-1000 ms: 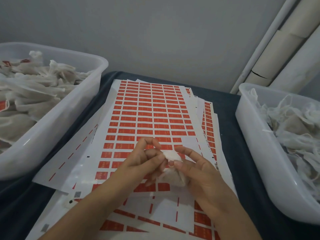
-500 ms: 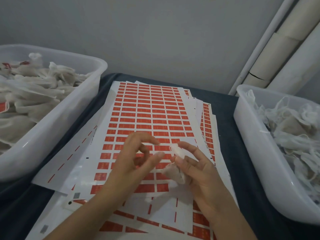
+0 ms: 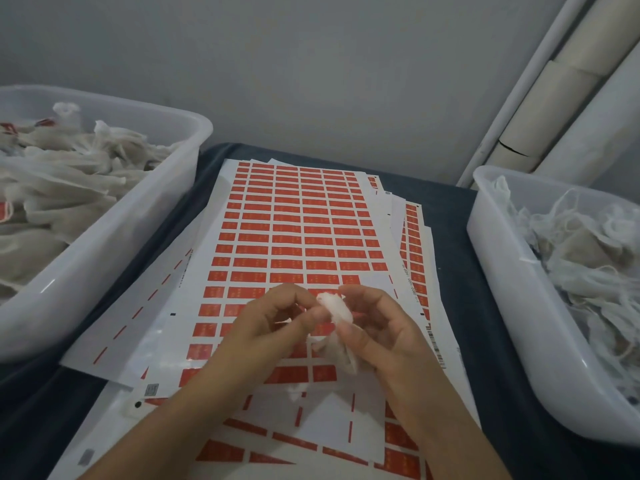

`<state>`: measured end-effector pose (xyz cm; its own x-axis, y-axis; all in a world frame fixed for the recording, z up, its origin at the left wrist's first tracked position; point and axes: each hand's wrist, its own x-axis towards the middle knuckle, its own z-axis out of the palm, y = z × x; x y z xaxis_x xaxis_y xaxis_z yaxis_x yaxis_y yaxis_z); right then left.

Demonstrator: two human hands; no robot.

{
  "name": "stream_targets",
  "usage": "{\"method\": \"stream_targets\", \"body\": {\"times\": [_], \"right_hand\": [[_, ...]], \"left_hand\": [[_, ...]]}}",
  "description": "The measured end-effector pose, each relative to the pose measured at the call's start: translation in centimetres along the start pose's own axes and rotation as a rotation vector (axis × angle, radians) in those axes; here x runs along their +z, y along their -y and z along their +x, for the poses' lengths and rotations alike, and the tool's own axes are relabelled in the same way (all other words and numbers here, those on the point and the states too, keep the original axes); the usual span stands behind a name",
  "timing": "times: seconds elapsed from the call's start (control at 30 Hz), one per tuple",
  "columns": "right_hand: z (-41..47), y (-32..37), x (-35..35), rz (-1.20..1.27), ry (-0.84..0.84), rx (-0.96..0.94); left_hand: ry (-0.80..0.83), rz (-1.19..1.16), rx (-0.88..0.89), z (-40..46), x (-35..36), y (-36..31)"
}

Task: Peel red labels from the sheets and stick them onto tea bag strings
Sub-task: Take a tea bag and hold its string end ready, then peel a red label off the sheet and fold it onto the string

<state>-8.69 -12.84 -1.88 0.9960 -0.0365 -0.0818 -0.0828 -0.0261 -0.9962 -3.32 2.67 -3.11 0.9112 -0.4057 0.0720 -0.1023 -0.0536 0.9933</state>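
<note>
A stack of white sheets with rows of red labels [image 3: 298,233] lies on the dark table in front of me. Above its near half, my right hand [image 3: 384,337] grips a white tea bag [image 3: 337,310] between thumb and fingers. My left hand [image 3: 273,327] meets it from the left, its fingertips pinched at the bag's top end; the string there is too small to make out. The top sheet's near rows show gaps where labels are gone.
A white tub [image 3: 114,237] at the left holds tea bags, some with red labels. Another white tub [image 3: 512,306] at the right holds plain tea bags with loose strings. Cardboard tubes [image 3: 554,98] lean in the back right corner. The table is covered in dark cloth [image 3: 453,216].
My left hand let go of the bag half a second ago and has now closed in on its top again. Both hands sit slightly higher over the sheet.
</note>
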Motion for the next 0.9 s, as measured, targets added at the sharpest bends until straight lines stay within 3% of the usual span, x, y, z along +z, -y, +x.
{"method": "stream_targets", "body": {"times": [0.13, 0.4, 0.53, 0.63, 0.8, 0.9], "right_hand": [[-0.1, 0.4, 0.2, -0.017, 0.088, 0.038], [0.3, 0.2, 0.3, -0.026, 0.146, 0.049], [0.2, 0.0, 0.1, -0.036, 0.179, 0.073], [0.4, 0.1, -0.7, -0.103, 0.081, 0.063], [1.0, -0.4, -4.2, -0.649, -0.495, 0.077], [1.0, -1.3, -6.3, -0.842, -0.533, 0.248]], "left_hand": [[0.129, -0.376, -0.232, 0.1, -1.1, -0.6], [-0.016, -0.892, -0.21, 1.2, -2.5, -0.1], [0.125, -0.739, -0.212, 1.0, -2.1, 0.1], [0.21, -0.792, -0.179, 0.5, -2.0, -0.4], [-0.117, -0.487, -0.059, 0.0, -1.8, -1.3], [-0.172, -0.167, 0.058, -0.3, -1.6, -1.1]]}}
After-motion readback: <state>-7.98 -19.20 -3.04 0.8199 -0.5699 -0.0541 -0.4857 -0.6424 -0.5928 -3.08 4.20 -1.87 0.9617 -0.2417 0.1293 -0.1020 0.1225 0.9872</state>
